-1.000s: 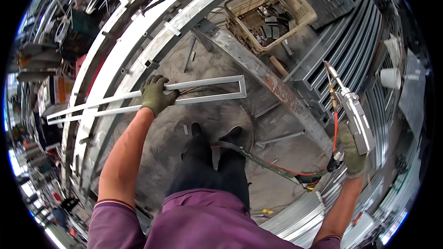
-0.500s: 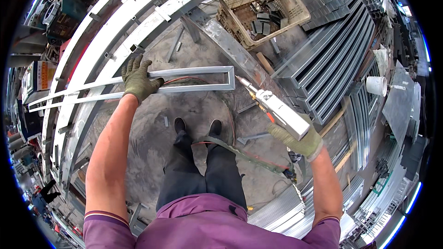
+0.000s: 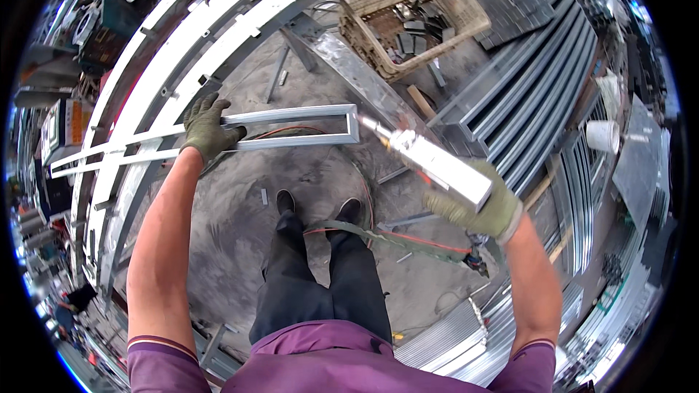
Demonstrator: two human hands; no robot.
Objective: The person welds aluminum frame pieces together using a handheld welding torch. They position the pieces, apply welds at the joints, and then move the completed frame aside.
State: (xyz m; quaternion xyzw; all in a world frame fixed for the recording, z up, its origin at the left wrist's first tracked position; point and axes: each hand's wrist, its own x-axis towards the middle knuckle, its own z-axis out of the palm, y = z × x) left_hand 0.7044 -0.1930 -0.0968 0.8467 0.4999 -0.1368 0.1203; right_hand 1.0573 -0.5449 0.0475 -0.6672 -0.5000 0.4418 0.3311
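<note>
A long, narrow rectangular metal frame [image 3: 306, 113] lies across the pale beams on the left, its closed end reaching out over the floor. My left hand [image 3: 207, 131], in an olive glove, grips it from above, across its two bars. Gloved too, my right hand [image 3: 488, 207] is closed around a white box-shaped welding gun [image 3: 444, 167]. The gun's nozzle points left, close to the upper corner of the frame's end; I cannot tell if they touch. My palm and the gun's body hide part of the right fingers.
Beyond the frame, a beige plastic basket [image 3: 477, 24] holds dark metal offcuts. Stacked metal profiles [image 3: 539, 109] lie to the right, near a white bucket [image 3: 603, 135]. A sleeved hose [image 3: 393, 240] crosses by my legs. Curved beams [image 3: 240, 29] sweep along the left.
The frame and my left hand have shifted slightly left. The gun's nozzle has moved left with the frame's end, while my right hand has risen a little.
</note>
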